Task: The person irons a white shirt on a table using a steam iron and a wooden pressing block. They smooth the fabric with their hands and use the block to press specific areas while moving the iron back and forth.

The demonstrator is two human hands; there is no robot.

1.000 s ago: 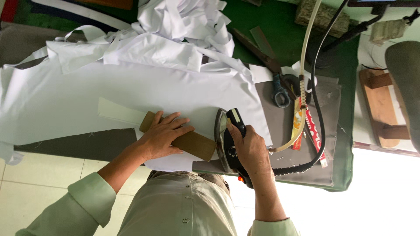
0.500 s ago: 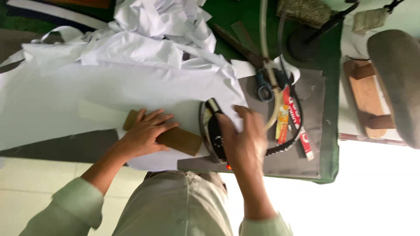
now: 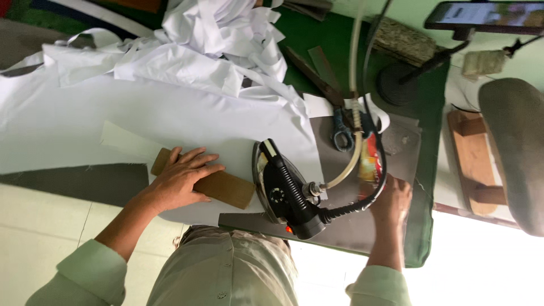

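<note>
The cloth [image 3: 170, 116] on the table is plain white, and the heap of cut strips [image 3: 226, 28] at the far edge is white too. The table cover [image 3: 334, 45] is dark green. The block [image 3: 224, 190] under the left hand [image 3: 178, 181] is brown wood. The iron [image 3: 286, 190] is black with a silver sole and a small red light. The mat [image 3: 351, 226] beneath it is grey. The scissors [image 3: 340, 133] have blue-grey handles. Both sleeves [image 3: 85, 277] are pale green.

Between the hands, the iron [image 3: 285, 190] and its hose [image 3: 352, 153] block the way.
</note>
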